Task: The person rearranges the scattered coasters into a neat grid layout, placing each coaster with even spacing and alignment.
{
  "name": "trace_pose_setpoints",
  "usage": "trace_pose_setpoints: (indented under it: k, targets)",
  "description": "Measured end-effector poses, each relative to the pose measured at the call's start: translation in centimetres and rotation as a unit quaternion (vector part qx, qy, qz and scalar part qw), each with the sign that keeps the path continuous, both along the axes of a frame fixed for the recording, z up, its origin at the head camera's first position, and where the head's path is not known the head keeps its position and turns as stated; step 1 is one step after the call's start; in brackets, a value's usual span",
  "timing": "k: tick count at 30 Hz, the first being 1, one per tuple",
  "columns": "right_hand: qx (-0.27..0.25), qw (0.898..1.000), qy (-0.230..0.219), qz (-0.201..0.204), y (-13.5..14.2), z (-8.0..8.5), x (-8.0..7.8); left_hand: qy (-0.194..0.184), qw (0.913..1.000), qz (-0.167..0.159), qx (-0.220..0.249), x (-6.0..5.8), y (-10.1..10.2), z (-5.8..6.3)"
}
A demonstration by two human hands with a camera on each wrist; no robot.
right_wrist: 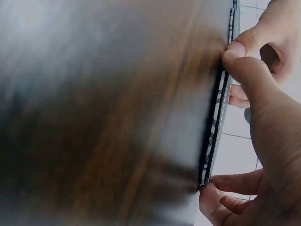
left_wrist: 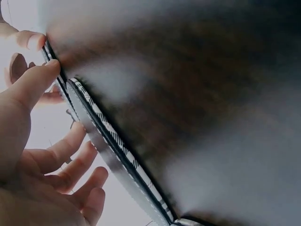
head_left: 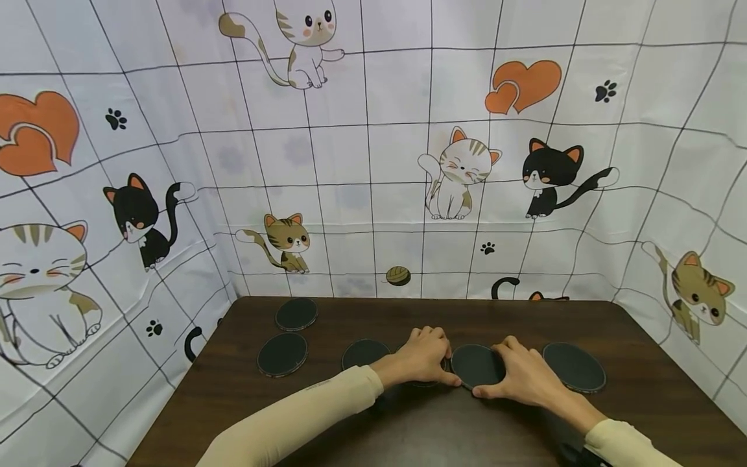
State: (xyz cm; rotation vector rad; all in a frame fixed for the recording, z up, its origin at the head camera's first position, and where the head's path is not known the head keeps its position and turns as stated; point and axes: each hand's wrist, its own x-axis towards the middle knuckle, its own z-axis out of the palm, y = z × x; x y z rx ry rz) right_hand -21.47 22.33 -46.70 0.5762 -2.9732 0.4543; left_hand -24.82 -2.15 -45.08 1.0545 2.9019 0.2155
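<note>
A round dark green coaster [head_left: 477, 365] lies flat on the table between the two hands. My right hand [head_left: 522, 373] grips it from the right, thumb at its near edge and fingers around its far right side. From the left, my left hand [head_left: 423, 357] holds the same coaster's left edge, with the thumb tip at its near left rim. Beneath the left hand, another coaster [head_left: 425, 384] is mostly hidden. Side on, in the right wrist view, the gripped coaster's rim [right_wrist: 217, 106] shows a black-and-white pattern. Both thumb tips come close together in that view.
On the brown table [head_left: 467, 434], one coaster [head_left: 574, 367] lies to the right and another [head_left: 365, 353] left of the left hand. Two more, a far coaster [head_left: 296, 314] and a nearer coaster [head_left: 283, 354], lie farther left. A cat-printed curtain [head_left: 350, 155] borders the table.
</note>
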Motion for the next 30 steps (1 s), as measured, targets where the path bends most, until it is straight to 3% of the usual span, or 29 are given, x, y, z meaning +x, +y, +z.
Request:
trace_pose_setpoints:
  k: [7,22,30]
  targets:
    - [-0.003,1.000,-0.001,-0.002,-0.1,0.4,-0.3,0.012,0.9996,0.012,-0.023,-0.2,0.4,0.6]
    - [0.007,1.000,-0.007,0.002,0.2,0.1,0.1,-0.018,0.9987,0.030,-0.037,0.1,0.9,0.6]
    - [-0.006,1.000,0.001,0.003,1.1,0.6,0.8,-0.029,0.9964,0.026,-0.075,0.2,1.4,1.3]
